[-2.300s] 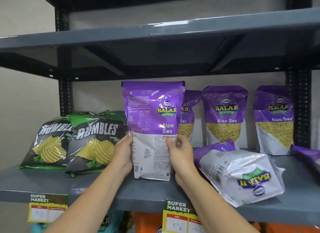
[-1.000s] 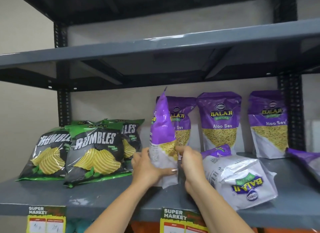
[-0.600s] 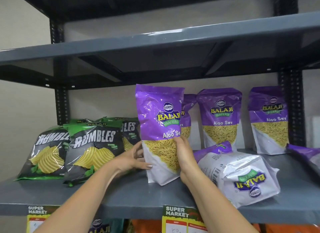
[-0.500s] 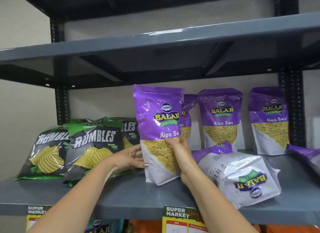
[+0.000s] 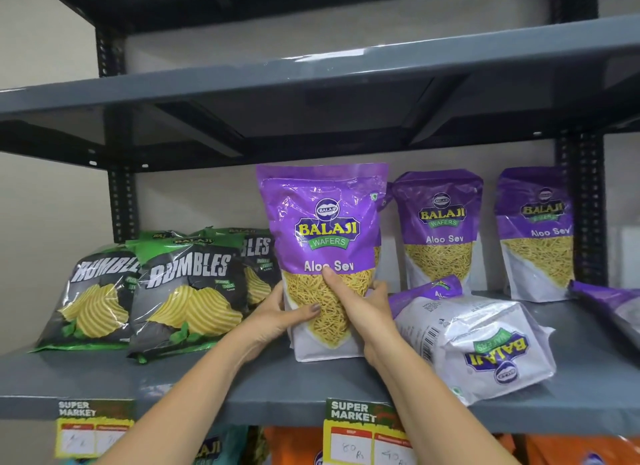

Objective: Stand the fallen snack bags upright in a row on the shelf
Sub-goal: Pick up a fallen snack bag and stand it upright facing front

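A purple Aloo Sev bag (image 5: pixel 323 222) stands upright on the grey shelf (image 5: pixel 277 385), front facing me. My left hand (image 5: pixel 277 317) grips its lower left side and my right hand (image 5: pixel 356 305) grips its lower right, thumb on the front. Just right of it another purple bag (image 5: pixel 474 340) lies fallen on its side, bottom toward me. Two more Aloo Sev bags (image 5: pixel 438 229) (image 5: pixel 535 232) stand upright at the back; one more is mostly hidden behind the held bag. A further fallen purple bag (image 5: pixel 613 309) is cut off at the right edge.
Black and green Rumbles chip bags (image 5: pixel 187 291) lean at the left of the shelf. The upper shelf (image 5: pixel 311 77) hangs close overhead. Black uprights (image 5: pixel 585 205) bound the bay. Price tags (image 5: pixel 360 433) hang on the front edge, with orange bags below.
I turned the purple bag from back-facing through edge-on to front-facing and lowered it upright onto the shelf. Both hands have stayed on its lower part.
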`<state>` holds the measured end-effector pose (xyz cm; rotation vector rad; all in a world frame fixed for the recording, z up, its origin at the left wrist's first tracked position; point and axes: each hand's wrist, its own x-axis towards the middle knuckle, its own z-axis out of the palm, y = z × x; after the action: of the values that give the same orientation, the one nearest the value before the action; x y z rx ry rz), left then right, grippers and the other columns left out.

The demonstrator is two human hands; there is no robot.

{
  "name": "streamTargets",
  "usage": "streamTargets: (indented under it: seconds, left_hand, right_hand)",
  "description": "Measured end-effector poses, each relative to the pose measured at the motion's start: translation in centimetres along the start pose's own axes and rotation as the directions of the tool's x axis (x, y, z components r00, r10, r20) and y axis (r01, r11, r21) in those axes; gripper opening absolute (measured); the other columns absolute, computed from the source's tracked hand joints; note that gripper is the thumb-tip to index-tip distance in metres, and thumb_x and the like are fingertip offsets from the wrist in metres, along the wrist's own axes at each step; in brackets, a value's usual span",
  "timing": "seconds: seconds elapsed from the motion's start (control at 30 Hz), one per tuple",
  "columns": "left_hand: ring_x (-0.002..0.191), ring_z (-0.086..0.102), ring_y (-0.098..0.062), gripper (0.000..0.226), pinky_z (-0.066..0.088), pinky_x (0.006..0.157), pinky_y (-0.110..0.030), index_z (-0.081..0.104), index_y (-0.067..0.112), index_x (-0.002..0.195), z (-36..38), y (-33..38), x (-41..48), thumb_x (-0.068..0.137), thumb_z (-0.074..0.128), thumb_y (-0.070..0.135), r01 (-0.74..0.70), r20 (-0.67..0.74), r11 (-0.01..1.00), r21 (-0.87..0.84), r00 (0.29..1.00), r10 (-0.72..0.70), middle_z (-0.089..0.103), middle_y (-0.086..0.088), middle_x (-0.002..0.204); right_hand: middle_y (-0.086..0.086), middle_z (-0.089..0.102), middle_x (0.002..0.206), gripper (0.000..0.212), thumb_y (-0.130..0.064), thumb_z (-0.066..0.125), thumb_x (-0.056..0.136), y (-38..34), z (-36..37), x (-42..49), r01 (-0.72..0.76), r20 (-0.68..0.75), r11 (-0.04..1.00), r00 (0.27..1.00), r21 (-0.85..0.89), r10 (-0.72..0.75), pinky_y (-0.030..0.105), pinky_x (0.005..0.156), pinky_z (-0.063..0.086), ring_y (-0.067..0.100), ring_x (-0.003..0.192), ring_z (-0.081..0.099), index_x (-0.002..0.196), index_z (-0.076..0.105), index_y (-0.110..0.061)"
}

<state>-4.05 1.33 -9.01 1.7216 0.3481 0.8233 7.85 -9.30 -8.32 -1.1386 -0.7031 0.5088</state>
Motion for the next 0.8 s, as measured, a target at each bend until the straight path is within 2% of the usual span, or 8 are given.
streamTargets:
  seconds: [0.1,0.17,0.27,0.43,0.57,0.67,0.73,0.8]
  left_hand:
    - [0.101,0.072,-0.009,0.086,0.057,0.077,-0.017,0.053,0.024,0.126,0.1,0.0,-0.7,0.05,0.091,0.038,-0.034,-0.047,0.999,0.029,0.998,0.035,0.075,0.003,0.116]
    - [0.104,0.071,-0.009,0.092,0.057,0.079,-0.017,0.053,0.026,0.126,0.0,0.1,-1.3,0.046,0.094,0.045,-0.038,-0.054,0.998,0.055,0.998,0.041,0.075,0.007,0.115]
    - [0.103,0.071,-0.006,0.082,0.056,0.077,-0.016,0.051,0.024,0.128,-0.1,0.3,-2.5,0.058,0.092,0.035,-0.053,-0.072,0.997,0.064,0.996,0.058,0.076,0.011,0.11]
    - [0.102,0.069,0.002,0.099,0.054,0.076,-0.012,0.049,0.034,0.124,0.2,1.5,-4.9,0.038,0.091,0.059,-0.072,-0.071,0.992,0.102,0.994,0.079,0.074,0.022,0.109]
    - [0.096,0.07,0.006,0.097,0.053,0.072,-0.009,0.05,0.036,0.119,0.5,2.1,-6.3,0.034,0.09,0.061,-0.085,-0.06,0.992,0.098,0.994,0.091,0.075,0.026,0.103]
    - [0.093,0.071,0.007,0.095,0.053,0.07,-0.008,0.051,0.036,0.116,0.4,2.1,-6.8,0.033,0.089,0.061,-0.095,-0.067,0.991,0.09,0.993,0.101,0.075,0.027,0.101]
    - [0.098,0.07,0.004,0.097,0.054,0.074,-0.011,0.051,0.038,0.119,0.3,1.8,-6.9,0.034,0.089,0.064,-0.093,-0.084,0.99,0.103,0.991,0.102,0.075,0.022,0.109]
    - [0.108,0.068,0.0,0.109,0.054,0.082,-0.016,0.046,0.037,0.13,0.5,1.5,-7.2,0.034,0.086,0.069,-0.066,-0.112,0.989,0.133,0.99,0.081,0.072,0.013,0.121]
  right_hand:
    - [-0.003,0.068,0.121,0.125,-0.077,0.082,0.023,0.2,-0.1,-0.3,0.02,0.027,1.0,0.999,-0.015,-0.02,0.042,0.099,0.054,0.018,0.109,0.068,0.129,0.045,-0.022]
    - [-0.004,0.069,0.121,0.115,-0.074,0.084,0.028,0.2,-0.1,-0.7,0.02,0.059,0.999,0.998,-0.025,-0.018,0.043,0.098,0.054,0.017,0.109,0.068,0.125,0.046,-0.025]
    - [-0.006,0.07,0.117,0.091,-0.063,0.086,0.045,0.2,-0.3,-1.3,0.031,0.106,0.999,0.994,-0.023,-0.029,0.042,0.099,0.053,0.016,0.107,0.068,0.119,0.047,-0.027]
    - [-0.007,0.072,0.11,0.064,-0.056,0.087,0.052,0.3,-0.8,-2.4,0.054,0.179,0.998,0.983,-0.024,-0.048,0.043,0.098,0.054,0.014,0.102,0.07,0.099,0.047,-0.037]
    - [-0.007,0.073,0.111,0.082,-0.072,0.084,0.032,0.3,-0.9,-3.3,0.069,0.196,0.997,0.979,-0.039,-0.06,0.043,0.096,0.055,0.014,0.102,0.071,0.098,0.049,-0.038]
    - [-0.009,0.073,0.109,0.073,-0.066,0.084,0.04,0.3,-0.9,-4.0,0.101,0.188,0.994,0.978,-0.031,-0.093,0.043,0.096,0.055,0.012,0.102,0.071,0.097,0.05,-0.038]
    - [-0.011,0.073,0.107,0.072,-0.069,0.083,0.039,0.2,-0.8,-4.5,0.11,0.171,0.993,0.98,-0.049,-0.1,0.043,0.097,0.055,0.012,0.102,0.071,0.096,0.05,-0.04]
    - [-0.011,0.072,0.112,0.083,-0.078,0.08,0.032,-0.3,-0.8,-5.1,0.103,0.17,0.992,0.981,-0.069,-0.09,0.043,0.098,0.054,0.012,0.106,0.069,0.099,0.048,-0.04]
